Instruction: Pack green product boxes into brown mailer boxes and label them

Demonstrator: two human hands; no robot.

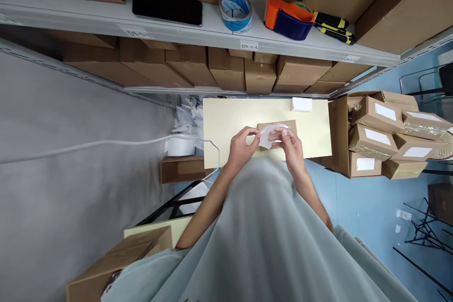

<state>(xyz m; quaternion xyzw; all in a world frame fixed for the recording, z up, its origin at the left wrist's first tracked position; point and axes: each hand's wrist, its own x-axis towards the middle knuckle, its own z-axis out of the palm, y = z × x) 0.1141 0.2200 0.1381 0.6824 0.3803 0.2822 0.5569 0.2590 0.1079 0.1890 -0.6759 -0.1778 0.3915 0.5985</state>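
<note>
Between my hands is a small whitish, translucent sheet (268, 137), which looks like thin paper or film. My left hand (243, 144) pinches its left edge between thumb and fingers. At its right side my right hand (288, 144) grips it, thumb against the fingers. Just beneath the sheet lies a small brown cardboard box (290, 126) on the pale yellow table (226, 118). The sheet and my hands cover much of that box. A small white box (301, 104) rests near the table's far edge.
A large carton (339, 134) of labelled brown boxes stands right of the table. Above, a shelf (215, 28) holds a phone (167, 7), a blue-printed tape roll (235, 12), an orange-and-blue tape dispenser (288, 19) and black-yellow cutters (334, 27). A white cable (141, 141) crosses from the left.
</note>
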